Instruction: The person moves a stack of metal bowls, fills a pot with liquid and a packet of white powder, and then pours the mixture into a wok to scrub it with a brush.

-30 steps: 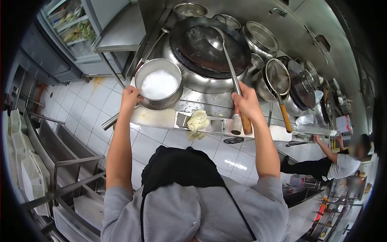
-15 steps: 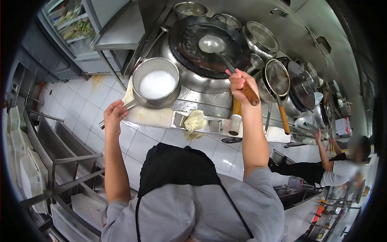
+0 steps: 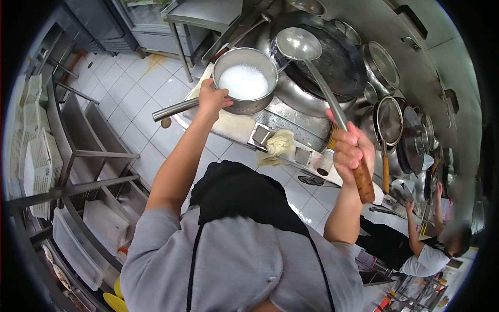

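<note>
My left hand (image 3: 212, 98) grips the long metal handle of a steel pot (image 3: 245, 79) right beside the pot's wall. The pot holds a white foamy liquid and rests on the counter edge. My right hand (image 3: 351, 147) is closed around the wooden grip of a long ladle (image 3: 298, 43). The ladle's empty steel bowl hangs above the left rim of the big black wok (image 3: 332, 54), close to the pot.
A yellowish cloth (image 3: 277, 143) lies on the counter ledge, with a small bottle (image 3: 326, 162) next to it. Strainers and pans (image 3: 391, 120) hang at right. Another person (image 3: 426, 255) bends at lower right. Metal racks (image 3: 86, 151) stand at left over white floor tiles.
My left hand slid up the pot handle to the pot's wall. My right hand pulled the ladle back and down, lifting its bowl out of the wok toward the pot.
</note>
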Demonstrator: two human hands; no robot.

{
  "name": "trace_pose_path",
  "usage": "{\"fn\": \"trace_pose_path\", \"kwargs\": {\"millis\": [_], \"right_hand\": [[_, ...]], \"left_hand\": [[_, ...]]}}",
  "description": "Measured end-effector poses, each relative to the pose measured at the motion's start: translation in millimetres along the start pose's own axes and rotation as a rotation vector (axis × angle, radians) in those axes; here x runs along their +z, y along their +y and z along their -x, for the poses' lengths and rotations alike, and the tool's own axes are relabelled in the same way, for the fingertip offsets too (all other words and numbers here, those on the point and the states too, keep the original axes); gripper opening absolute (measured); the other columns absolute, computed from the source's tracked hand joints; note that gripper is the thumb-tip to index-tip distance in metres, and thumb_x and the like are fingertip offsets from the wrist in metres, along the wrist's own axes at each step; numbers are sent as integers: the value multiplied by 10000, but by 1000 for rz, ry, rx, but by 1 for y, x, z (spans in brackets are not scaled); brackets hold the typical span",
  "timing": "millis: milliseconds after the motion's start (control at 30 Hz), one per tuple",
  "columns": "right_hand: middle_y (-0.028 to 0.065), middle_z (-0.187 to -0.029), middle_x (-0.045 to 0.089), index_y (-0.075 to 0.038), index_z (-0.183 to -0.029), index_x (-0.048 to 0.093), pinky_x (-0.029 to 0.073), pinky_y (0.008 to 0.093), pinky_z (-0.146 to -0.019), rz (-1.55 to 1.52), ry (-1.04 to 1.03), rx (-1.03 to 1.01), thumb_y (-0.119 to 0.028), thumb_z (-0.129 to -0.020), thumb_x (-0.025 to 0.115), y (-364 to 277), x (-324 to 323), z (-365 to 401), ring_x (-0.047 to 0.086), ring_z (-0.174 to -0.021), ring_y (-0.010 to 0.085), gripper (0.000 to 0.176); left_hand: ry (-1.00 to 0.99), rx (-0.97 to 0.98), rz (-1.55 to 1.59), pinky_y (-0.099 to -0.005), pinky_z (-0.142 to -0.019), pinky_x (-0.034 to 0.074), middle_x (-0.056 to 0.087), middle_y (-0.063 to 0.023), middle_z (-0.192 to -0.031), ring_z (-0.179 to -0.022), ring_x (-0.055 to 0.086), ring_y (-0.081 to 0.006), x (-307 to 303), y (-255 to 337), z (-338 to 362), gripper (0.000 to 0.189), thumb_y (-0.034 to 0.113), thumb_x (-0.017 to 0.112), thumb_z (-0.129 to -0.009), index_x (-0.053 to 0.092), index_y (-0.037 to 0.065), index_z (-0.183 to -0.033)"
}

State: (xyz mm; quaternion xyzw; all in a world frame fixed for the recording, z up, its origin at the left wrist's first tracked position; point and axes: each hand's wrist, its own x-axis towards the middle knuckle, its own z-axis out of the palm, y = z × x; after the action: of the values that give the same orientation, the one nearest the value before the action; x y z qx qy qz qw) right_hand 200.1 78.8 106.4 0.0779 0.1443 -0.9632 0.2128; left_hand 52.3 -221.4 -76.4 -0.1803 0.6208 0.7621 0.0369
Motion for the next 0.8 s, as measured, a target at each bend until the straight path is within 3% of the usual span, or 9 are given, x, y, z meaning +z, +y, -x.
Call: {"fn": "trace_pose_path", "kwargs": {"millis": [100, 133, 267, 467, 567, 700, 767, 800], "right_hand": [[49, -729, 484, 52, -1406, 325, 448, 272, -345, 175, 120, 1, -128, -1010, 378, 13, -2, 7, 473, -445, 105, 438], [31, -664, 482, 10, -1387, 383, 408, 265, -305, 262, 211, -2, -124, -978, 465, 17, -1, 8, 440, -381, 97, 438], [29, -615, 499, -2, -1365, 450, 382, 244, -309, 759, 340, -47, -91, -908, 579, 34, -1, 10, 445, -361, 92, 484], [-4, -626, 513, -19, -1457, 370, 392, 206, -351, 1345, 449, -139, -11, -893, 567, 58, -12, 10, 450, -409, 60, 598], [-34, -670, 510, -63, -1473, 372, 386, 212, -393, 1537, 485, -208, -3, -898, 560, 59, -11, 11, 426, -476, 29, 608], [-10, -658, 549, -55, -1451, 406, 398, 273, -414, 1697, 536, -330, -58, -878, 581, 26, -32, 4, 464, -458, 62, 600], [8, -622, 537, -22, -1435, 417, 404, 278, -414, 1796, 568, -369, -80, -864, 589, -1, -44, -9, 490, -437, 85, 599], [7, -620, 523, -16, -1358, 470, 397, 273, -402, 1779, 617, -377, -62, -865, 576, -13, -50, -18, 481, -432, 85, 507]], "left_hand": [[14, 4, 11, -357, -532, 595, 556, -168, -916, -638, 610, -214, 0, 9, -1, 612, -122, 581, -755, 343, -57, -1315], [-11, 27, 22, -356, -528, 595, 554, -161, -900, -631, 605, -212, -2, 13, -3, 626, -121, 574, -759, 346, -53, -1339], [-46, 20, -108, -339, -509, 590, 578, -156, -887, -618, 594, -190, -11, 33, -16, 619, -117, 559, -773, 382, -51, -1363], [-140, -37, -170, -287, -531, 547, 604, -64, -749, -593, 561, -130, -29, 35, -56, 447, -34, 589, -823, 549, -31, -1269], [-120, -15, -39, -277, -538, 522, 603, -45, -746, -589, 551, -117, -32, 26, -66, 426, 3, 605, -838, 568, -25, -1261], [23, -46, 197, -285, -531, 519, 599, -34, -754, -633, 572, -132, -26, 15, -41, 512, 27, 608, -852, 472, -37, -1342], [-85, -27, 111, -300, -531, 534, 591, -68, -831, -710, 601, -160, -28, -8, -31, 546, 16, 610, -852, 427, -25, -1365], [-74, -11, 62, -312, -533, 551, 578, -85, -860, -711, 607, -175, -17, -2, -12, 545, -3, 605, -847, 423, -27, -1361]]}}
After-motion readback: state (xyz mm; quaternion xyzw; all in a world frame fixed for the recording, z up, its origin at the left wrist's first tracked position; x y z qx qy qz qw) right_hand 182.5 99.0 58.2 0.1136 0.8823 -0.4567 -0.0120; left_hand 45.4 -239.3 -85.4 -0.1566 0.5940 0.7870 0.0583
